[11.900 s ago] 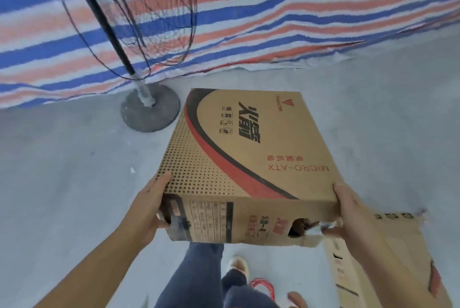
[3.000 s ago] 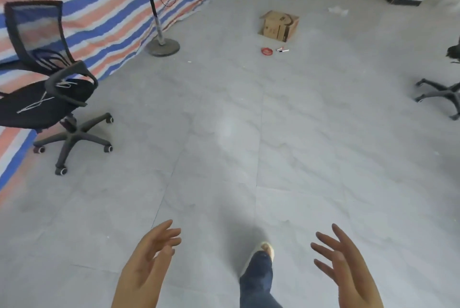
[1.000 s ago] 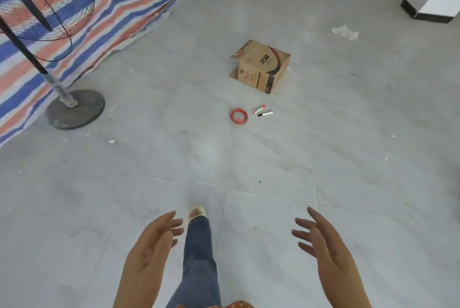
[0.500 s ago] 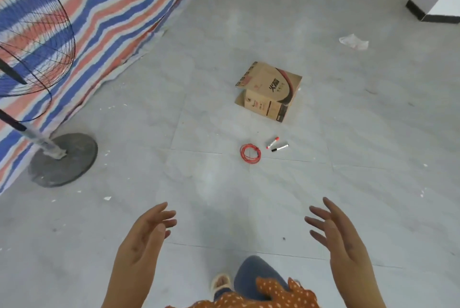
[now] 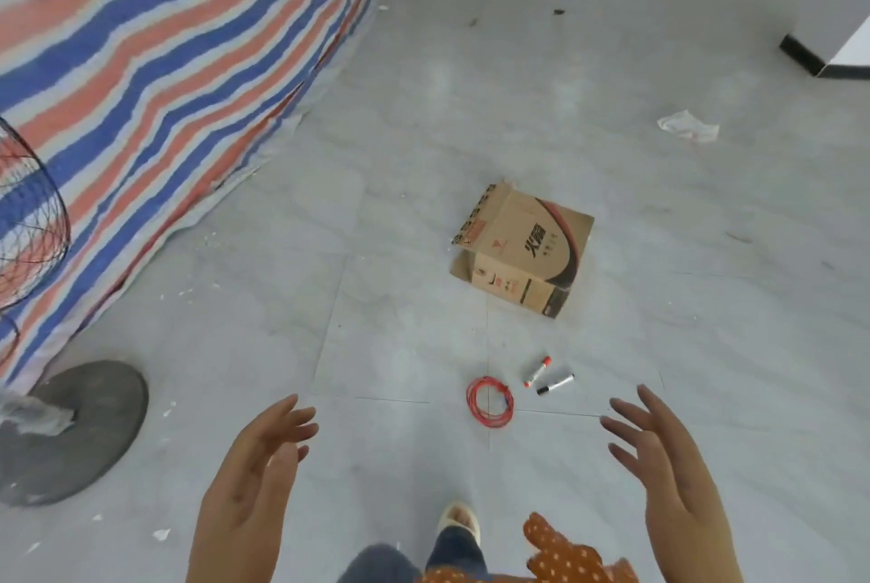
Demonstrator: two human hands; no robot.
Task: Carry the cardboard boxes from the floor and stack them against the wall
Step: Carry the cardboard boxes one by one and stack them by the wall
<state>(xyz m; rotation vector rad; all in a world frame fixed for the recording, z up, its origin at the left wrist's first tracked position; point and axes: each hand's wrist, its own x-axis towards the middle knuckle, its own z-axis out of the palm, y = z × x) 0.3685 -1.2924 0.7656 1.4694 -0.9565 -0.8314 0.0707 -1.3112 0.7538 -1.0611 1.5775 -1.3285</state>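
Both hands are up in front with nothing in them: left hand (image 5: 256,464) and right hand (image 5: 668,469) have fingers spread and relaxed. The cardboard box (image 5: 525,250) sits on the grey tile floor (image 5: 376,215) ahead, one flap sticking up. Between it and the hands lie a red wire coil (image 5: 489,402) and two markers (image 5: 546,376). The fan base (image 5: 70,429) is off to the left by the striped tarp (image 5: 165,40).

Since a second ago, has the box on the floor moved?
No. The box keeps its place beside the red coil and two markers; only the camera has come nearer.
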